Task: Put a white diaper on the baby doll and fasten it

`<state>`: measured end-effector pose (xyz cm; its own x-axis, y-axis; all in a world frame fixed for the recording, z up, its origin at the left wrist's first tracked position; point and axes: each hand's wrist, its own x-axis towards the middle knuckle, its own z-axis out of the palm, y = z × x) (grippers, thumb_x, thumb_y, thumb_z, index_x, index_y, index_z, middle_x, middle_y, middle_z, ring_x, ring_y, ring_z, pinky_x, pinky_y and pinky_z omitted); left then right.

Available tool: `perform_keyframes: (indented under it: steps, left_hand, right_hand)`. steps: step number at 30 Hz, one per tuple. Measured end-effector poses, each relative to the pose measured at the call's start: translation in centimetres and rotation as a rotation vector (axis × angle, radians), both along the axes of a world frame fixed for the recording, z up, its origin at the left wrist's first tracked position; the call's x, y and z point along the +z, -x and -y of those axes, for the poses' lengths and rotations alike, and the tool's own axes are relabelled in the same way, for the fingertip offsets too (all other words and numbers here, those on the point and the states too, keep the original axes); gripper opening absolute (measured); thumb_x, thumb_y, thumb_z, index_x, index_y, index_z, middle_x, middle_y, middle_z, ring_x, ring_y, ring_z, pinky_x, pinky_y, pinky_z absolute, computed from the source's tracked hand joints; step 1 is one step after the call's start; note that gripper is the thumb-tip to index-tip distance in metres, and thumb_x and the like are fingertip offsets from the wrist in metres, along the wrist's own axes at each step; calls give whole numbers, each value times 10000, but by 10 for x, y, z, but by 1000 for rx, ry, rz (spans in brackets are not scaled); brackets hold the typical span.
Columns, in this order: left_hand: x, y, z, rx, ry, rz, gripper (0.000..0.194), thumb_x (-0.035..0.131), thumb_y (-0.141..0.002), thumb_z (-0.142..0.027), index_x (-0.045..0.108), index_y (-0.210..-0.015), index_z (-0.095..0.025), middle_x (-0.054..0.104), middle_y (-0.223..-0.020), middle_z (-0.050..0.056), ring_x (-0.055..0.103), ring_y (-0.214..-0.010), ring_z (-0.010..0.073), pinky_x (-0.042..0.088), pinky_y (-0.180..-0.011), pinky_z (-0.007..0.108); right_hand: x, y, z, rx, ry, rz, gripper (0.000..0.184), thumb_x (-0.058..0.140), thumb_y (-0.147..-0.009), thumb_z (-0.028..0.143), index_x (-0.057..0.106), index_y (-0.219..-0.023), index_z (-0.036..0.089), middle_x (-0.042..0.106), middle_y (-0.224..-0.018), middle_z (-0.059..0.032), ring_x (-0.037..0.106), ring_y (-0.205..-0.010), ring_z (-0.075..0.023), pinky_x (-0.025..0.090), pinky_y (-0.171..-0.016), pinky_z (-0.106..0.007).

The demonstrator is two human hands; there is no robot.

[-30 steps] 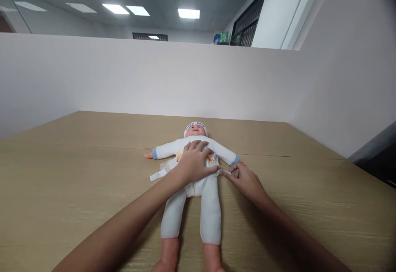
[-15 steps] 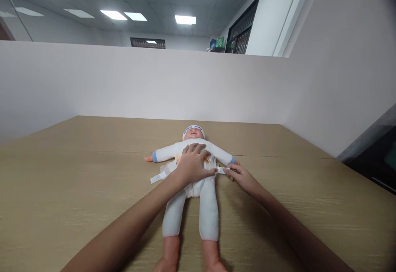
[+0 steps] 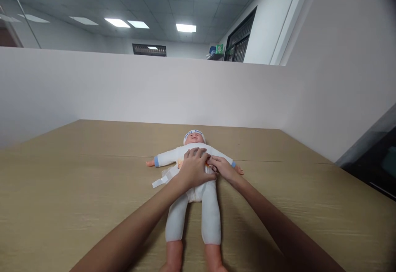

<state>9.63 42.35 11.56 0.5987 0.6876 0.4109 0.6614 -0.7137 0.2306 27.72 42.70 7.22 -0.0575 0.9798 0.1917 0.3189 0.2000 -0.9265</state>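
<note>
A baby doll (image 3: 210,214) in white clothes with blue cuffs lies on its back, its head away from me and its legs toward me. Round its hips is a white diaper (image 3: 194,194) with an orange print on the front. My left hand (image 3: 195,168) lies spread over the diaper's front, pressing on the belly. At the diaper's right edge my right hand (image 3: 223,168) has its fingers pinched on the fastening tab, which they mostly hide. On the left side the other diaper tab (image 3: 159,182) sticks out loose over the table.
The doll lies on a wide wood-coloured table (image 3: 93,206). A pale partition wall (image 3: 173,90) rises behind the table, and another wall (image 3: 334,74) stands on the right. A dark screen-like object (image 3: 374,169) is at the right edge.
My right hand has brought the right tab inward and up, from beside the hip onto the diaper's front. My left hand stays on the belly. The view has tipped slightly upward.
</note>
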Motion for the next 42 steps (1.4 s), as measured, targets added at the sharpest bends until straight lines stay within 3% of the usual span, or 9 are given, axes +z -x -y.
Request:
perform_keyframes:
  steps: [4, 8, 12, 18, 21, 27, 34, 38, 42]
  left_hand:
    - [0, 0, -1, -18, -9, -2, 582, 839, -797, -536, 688, -1270, -233, 593, -1559, 123, 468, -1452, 418, 398, -1214, 639]
    - [-3, 2, -4, -52, 9, 32, 590, 868, -803, -538, 687, -1284, -248, 609, -1532, 112, 472, -1451, 410, 379, -1235, 636]
    - [1, 9, -11, -154, 77, 82, 680, 896, -796, -559, 656, -1334, -219, 596, -1536, 149, 454, -1478, 409, 383, -1248, 621]
    - [22, 36, -11, -276, 348, 247, 684, 808, -891, -533, 580, -1456, -223, 625, -1498, 129, 571, -1397, 345, 489, -1194, 527]
    - [15, 60, -7, -204, 388, 399, 533, 658, -1012, -544, 582, -1439, -235, 642, -1492, 114, 615, -1368, 312, 516, -1178, 484]
    - [-23, 113, 0, 8, 214, 464, 345, 532, -1090, -473, 599, -1323, -227, 650, -1417, 101, 579, -1387, 269, 459, -1219, 454]
    - [-38, 138, 0, 205, 128, 96, 283, 492, -1043, -473, 578, -1055, -203, 685, -1170, 138, 645, -1119, 332, 509, -1038, 504]
    - [-42, 141, 3, 340, 103, -143, 314, 520, -1008, -480, 591, -1037, -175, 701, -1173, 210, 640, -1160, 429, 476, -1034, 576]
    - [-41, 145, 3, 403, 241, -161, 344, 531, -1013, -489, 641, -978, -166, 745, -1077, 233, 693, -1108, 463, 459, -1003, 573]
  right_hand:
    - [-8, 6, 10, -56, -68, -17, 516, 606, -889, 717, 544, -821, 209, 559, -754, -4, 525, -692, -162, 447, -613, -272]
    - [-14, 4, 45, -120, -211, 19, 448, 602, -989, 638, 655, -1085, 204, 676, -1105, -95, 642, -1014, -234, 559, -921, -370]
    - [-18, 1, 76, -67, -448, 227, 378, 468, -1129, 460, 646, -1402, 268, 610, -1490, -105, 526, -1444, -270, 386, -1281, -487]
    - [-19, -2, 82, 85, -507, 347, 525, 423, -1157, 383, 395, -1677, 315, 432, -1716, -54, 368, -1621, -238, 296, -1374, -491]
    - [-20, -5, 78, 108, -533, 394, 551, 399, -1158, 373, 359, -1705, 318, 400, -1741, -45, 344, -1639, -244, 305, -1373, -503]
    - [-24, -11, 73, 115, -552, 449, 561, 407, -1157, 382, 350, -1713, 336, 411, -1735, -38, 363, -1626, -256, 334, -1350, -521]
    - [-5, 4, 80, -25, -571, 359, 480, 456, -1151, 367, 456, -1627, 307, 534, -1622, -67, 470, -1522, -253, 365, -1303, -491]
    - [22, 32, 75, -92, -601, 331, 276, 514, -1114, 372, 635, -1329, 248, 686, -1265, -103, 630, -1165, -259, 512, -1040, -426]
    - [47, 68, 57, -87, -453, 403, 174, 608, -1039, 399, 565, -1066, 232, 649, -990, -34, 616, -876, -201, 459, -765, -324]
